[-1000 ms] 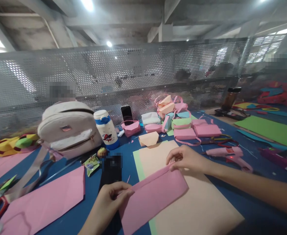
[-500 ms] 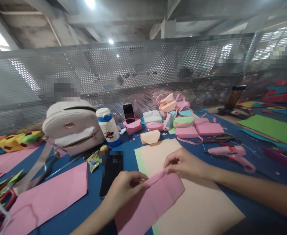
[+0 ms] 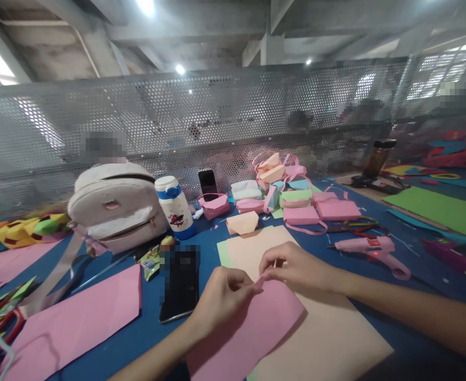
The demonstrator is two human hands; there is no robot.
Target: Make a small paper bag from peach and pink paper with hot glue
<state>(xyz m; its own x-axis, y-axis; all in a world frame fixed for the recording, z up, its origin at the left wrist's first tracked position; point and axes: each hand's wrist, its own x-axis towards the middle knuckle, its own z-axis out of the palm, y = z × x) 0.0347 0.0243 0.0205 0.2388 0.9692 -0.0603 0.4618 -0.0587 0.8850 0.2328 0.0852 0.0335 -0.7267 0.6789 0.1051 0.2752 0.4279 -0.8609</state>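
Note:
A sheet of pink paper [image 3: 252, 333] lies slantwise in front of me, its far edge folded over in a narrow strip. My left hand [image 3: 223, 296] pinches that edge between thumb and fingers. Close beside it, my right hand [image 3: 292, 267] grips the same edge, with the fingertips of both hands nearly touching. Under the pink paper rests a large peach sheet [image 3: 328, 338], with a green sheet [image 3: 224, 254] showing along its left side. A black phone [image 3: 180, 291] lies flat to the left of my left hand.
Small paper bags [image 3: 302, 216] are heaped at the back. A pink glue gun [image 3: 370, 246] lies on the right near pliers [image 3: 348, 226]. To the left are a white backpack [image 3: 117, 201], a bottle [image 3: 175, 209], folded pink paper [image 3: 82, 317] and red-handled scissors [image 3: 6, 333]. A perforated metal screen [image 3: 217, 116] stands behind.
My left hand has slid right along the folded edge, toward my right hand. The right hand has shifted slightly left. The paper's near-right part now bows more.

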